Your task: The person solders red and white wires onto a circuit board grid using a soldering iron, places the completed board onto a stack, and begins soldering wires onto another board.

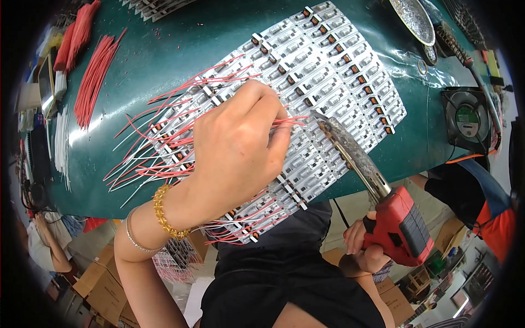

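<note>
My left hand (240, 136) is closed in a pinch on thin red wires (296, 121), whose ends stick out past the fingertips over a large panel of small circuit boards (328, 71). My right hand (362, 249) grips a red soldering gun (398, 227). Its dark, crusted tip reaches up and left over the panel, close to the wire ends; whether it touches the board cannot be told. Red and white wires (143, 170) fan out from the panel's left side, partly covered by my left hand and forearm.
Bundles of red wires (97, 82) and white wires (62, 147) lie at the left of the green table mat (164, 33). A black fan (466, 120) stands at the right edge, and an oval metal dish (414, 21) at the back right. Another person's arm (420, 182) shows at the right.
</note>
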A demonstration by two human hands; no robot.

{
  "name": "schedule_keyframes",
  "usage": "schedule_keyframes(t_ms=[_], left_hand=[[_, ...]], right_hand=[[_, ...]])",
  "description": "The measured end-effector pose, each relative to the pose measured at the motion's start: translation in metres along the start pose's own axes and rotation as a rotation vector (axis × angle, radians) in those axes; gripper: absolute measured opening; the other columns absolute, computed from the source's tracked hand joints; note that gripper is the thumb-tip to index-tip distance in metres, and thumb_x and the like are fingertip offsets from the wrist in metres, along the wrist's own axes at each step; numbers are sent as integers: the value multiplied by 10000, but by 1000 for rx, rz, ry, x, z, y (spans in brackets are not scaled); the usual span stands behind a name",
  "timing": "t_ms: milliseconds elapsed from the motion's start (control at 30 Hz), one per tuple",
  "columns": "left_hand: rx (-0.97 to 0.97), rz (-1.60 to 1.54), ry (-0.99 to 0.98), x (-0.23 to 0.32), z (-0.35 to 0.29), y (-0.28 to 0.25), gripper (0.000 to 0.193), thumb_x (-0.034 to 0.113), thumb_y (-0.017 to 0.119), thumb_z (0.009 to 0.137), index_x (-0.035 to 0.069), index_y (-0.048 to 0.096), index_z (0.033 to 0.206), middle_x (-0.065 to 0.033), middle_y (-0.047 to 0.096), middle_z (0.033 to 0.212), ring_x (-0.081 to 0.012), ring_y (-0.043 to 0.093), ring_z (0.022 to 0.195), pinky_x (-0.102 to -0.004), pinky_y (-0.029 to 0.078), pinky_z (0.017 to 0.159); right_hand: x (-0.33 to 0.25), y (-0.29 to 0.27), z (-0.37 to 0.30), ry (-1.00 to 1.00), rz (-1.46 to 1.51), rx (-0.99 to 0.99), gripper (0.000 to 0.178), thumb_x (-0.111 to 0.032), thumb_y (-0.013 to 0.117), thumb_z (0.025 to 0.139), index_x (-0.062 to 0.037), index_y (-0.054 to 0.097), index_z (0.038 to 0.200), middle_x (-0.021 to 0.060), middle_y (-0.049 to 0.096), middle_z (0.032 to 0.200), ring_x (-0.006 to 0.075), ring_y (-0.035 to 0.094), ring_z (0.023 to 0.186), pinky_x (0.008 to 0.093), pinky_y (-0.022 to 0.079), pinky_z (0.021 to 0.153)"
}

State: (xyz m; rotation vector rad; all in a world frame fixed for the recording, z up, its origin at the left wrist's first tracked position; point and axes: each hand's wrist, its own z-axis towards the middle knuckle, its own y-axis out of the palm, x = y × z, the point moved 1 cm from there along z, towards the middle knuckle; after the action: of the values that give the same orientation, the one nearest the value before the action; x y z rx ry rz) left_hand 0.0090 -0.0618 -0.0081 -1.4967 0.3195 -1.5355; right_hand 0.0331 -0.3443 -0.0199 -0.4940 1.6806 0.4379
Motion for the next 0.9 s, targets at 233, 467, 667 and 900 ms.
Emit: schedule_keyframes(t_ms=[233,467,667,900], left_hand=[[-5,-9,6,0,-2,-1,119,31,698,722,2,592,768,-88,596,811,-202,616,667,-278,488,581],[-5,-125,71,-3,1,-5,158,101,667,770,21,540,820,-92,523,752,-285,561,570,-382,420,479],[288,95,305,-3,3,-6,116,80,655,766,33,549,761,-71,502,730,-262,501,662,-351,395,575],[52,216,356,-2,-2,-11,123,53,678,707,50,555,708,-51,502,713,-235,478,717,-355,348,710]], right_hand=[[11,-8,-6,-47,-136,-35,789,-551,647,758,44,411,1219,-17,419,462,117,439,384,247,380,438],[-12,19,10,20,78,28,796,-557,632,769,62,400,1214,-19,407,457,111,424,373,239,372,420],[-9,10,1,-17,88,40,794,-552,617,784,81,393,1208,-16,415,458,114,425,364,238,369,406],[-12,6,0,-13,102,31,780,-558,581,810,86,390,1205,-15,420,453,116,434,365,234,374,410]])
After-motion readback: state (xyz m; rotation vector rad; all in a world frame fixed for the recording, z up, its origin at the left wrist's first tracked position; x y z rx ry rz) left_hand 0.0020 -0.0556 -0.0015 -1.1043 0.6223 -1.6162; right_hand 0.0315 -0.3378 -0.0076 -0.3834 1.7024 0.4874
